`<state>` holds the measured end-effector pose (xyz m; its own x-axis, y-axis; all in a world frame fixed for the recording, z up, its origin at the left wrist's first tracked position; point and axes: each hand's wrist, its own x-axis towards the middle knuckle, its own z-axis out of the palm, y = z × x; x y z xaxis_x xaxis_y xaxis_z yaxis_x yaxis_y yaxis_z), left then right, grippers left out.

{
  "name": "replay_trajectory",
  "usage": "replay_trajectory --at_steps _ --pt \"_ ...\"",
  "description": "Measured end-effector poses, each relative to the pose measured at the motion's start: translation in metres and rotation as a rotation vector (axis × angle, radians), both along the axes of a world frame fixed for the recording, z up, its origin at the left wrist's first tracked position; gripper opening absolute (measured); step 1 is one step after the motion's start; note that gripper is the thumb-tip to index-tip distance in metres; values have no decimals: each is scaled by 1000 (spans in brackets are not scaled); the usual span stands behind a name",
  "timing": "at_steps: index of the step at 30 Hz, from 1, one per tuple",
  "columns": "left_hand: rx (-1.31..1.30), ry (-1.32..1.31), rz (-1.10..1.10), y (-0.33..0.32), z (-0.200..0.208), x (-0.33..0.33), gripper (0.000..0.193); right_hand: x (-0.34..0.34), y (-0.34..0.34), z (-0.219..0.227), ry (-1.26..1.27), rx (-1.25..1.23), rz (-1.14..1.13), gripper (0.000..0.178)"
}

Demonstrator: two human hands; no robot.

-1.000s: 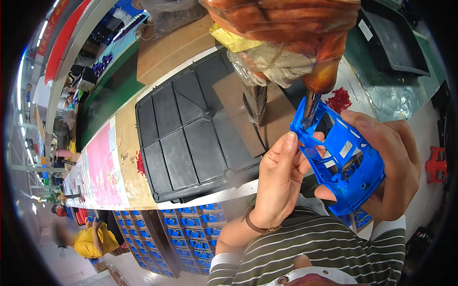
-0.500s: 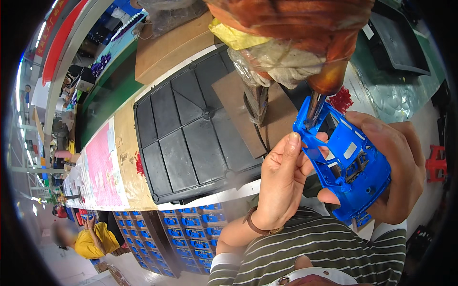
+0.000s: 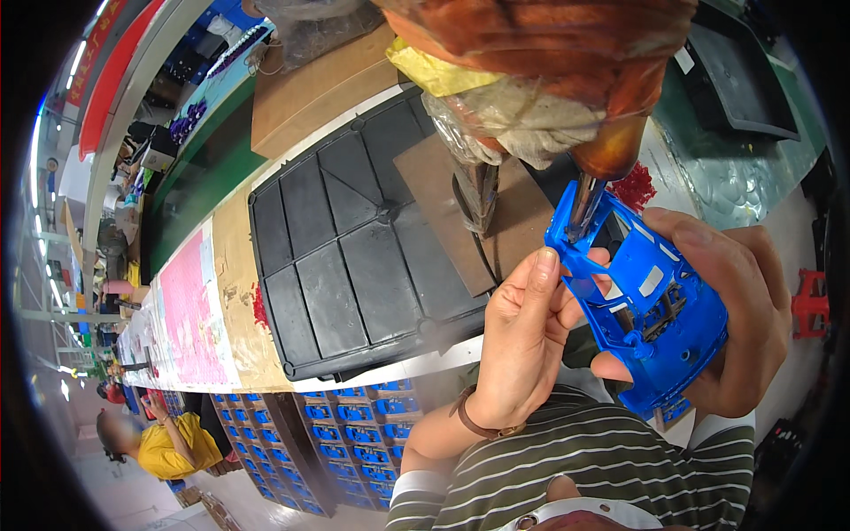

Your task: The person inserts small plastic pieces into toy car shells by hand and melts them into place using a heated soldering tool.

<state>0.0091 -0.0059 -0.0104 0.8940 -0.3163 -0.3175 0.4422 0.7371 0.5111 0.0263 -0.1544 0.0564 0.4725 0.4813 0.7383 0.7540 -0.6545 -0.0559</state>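
Note:
A blue plastic toy car shell point(image 3: 642, 281) with cut-out windows is held up in front of me, tilted. My left hand point(image 3: 531, 323), with a brown-strapped watch at the wrist, pinches the shell's near-left edge between thumb and fingers. My right hand point(image 3: 739, 301) wraps round the shell's other side, thumb beneath it. A metal tool tip point(image 3: 582, 208) reaches down to the shell's upper corner; the exact contact is hard to make out. It comes from a machine head point(image 3: 549, 62) wrapped in orange cloth and clear plastic.
A second metal post point(image 3: 481, 199) stands left of the tip, by a brown board point(image 3: 443, 190) on a black ribbed plastic lid point(image 3: 354, 239). Crates with blue shells point(image 3: 359, 434) stand below the table. A person in yellow point(image 3: 181, 447) is at far left; a red stool point(image 3: 809, 303) at right.
My hands and the blue shell have hardly moved beneath the tool tip. At far left, the person in yellow has shifted head and arms.

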Motion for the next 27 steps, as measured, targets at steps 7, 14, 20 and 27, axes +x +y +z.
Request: replay_trajectory --at_steps 7,14,20,27 --pt "20 -10 -8 1 0 0 35 -1 0 0 4 9 9 77" --pt "5 -12 -16 1 2 1 35 0 1 0 4 8 -8 76" --pt "-20 -23 -6 2 -2 1 36 1 1 0 -1 4 -2 76" --pt "-25 -65 -31 6 -2 2 36 3 1 0 -18 2 27 75"
